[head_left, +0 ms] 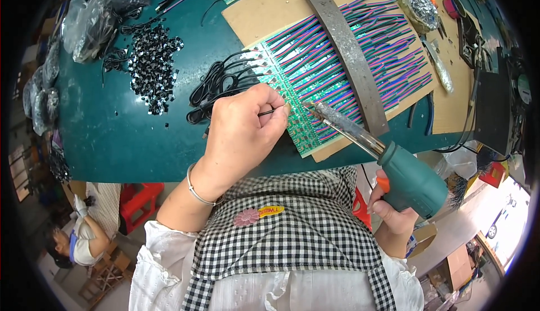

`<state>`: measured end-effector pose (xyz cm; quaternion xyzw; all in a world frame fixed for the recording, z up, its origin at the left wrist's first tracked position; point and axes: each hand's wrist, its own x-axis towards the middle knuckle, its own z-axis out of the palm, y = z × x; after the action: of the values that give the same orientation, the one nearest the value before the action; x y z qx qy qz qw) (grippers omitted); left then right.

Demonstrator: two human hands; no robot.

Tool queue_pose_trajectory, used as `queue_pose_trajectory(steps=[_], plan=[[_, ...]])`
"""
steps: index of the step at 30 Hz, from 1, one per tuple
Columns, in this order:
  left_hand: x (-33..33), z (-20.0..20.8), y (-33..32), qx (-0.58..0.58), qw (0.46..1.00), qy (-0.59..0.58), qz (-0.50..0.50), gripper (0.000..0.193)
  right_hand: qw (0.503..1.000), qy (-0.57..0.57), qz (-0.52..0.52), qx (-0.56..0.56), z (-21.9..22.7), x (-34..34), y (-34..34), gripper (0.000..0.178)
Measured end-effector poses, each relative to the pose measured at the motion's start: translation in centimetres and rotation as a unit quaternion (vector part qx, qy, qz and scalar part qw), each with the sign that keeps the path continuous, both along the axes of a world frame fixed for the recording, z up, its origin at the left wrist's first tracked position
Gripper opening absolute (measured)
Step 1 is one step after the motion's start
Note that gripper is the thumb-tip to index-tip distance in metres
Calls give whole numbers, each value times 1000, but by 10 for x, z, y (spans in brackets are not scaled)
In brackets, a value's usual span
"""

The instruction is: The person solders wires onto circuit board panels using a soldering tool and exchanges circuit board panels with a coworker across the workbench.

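Note:
My left hand [243, 126] pinches the end of a thin black wire [225, 80] against the near edge of a green circuit board strip [301, 74]. My right hand [394, 212] grips a teal soldering gun [408, 179], whose long metal tip [326, 114] points at the same spot on the board, close to my left fingertips. Rows of purple, blue and red wires [388, 46] run off the board. A grey metal bar [349, 57] lies across them, pressing them onto a cardboard sheet [270, 7].
A pile of small black parts [152, 66] and plastic bags [95, 18] lie on the teal table [112, 136] at left. Foil-wrapped holder [419, 7], tools and a black box [492, 111] sit at right. Another person [79, 238] sits below left.

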<state>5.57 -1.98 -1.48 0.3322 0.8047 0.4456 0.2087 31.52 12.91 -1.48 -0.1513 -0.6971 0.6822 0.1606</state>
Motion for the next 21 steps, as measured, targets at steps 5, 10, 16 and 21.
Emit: queue_pose_trajectory(steps=[5,10,16,21], plan=[[8,-8,-1,19,997,66,25,13,1000,-9,-1,-11,-2,2,-1,60],[11,-12,-1,28,995,88,29,15,999,-25,-10,-34,-1,1,-5,56],[11,-12,0,23,995,89,26,16,998,-44,4,-36,-2,1,-6,60],[11,-11,0,21,996,88,26,16,996,-93,-12,-13,4,-8,-10,61]])
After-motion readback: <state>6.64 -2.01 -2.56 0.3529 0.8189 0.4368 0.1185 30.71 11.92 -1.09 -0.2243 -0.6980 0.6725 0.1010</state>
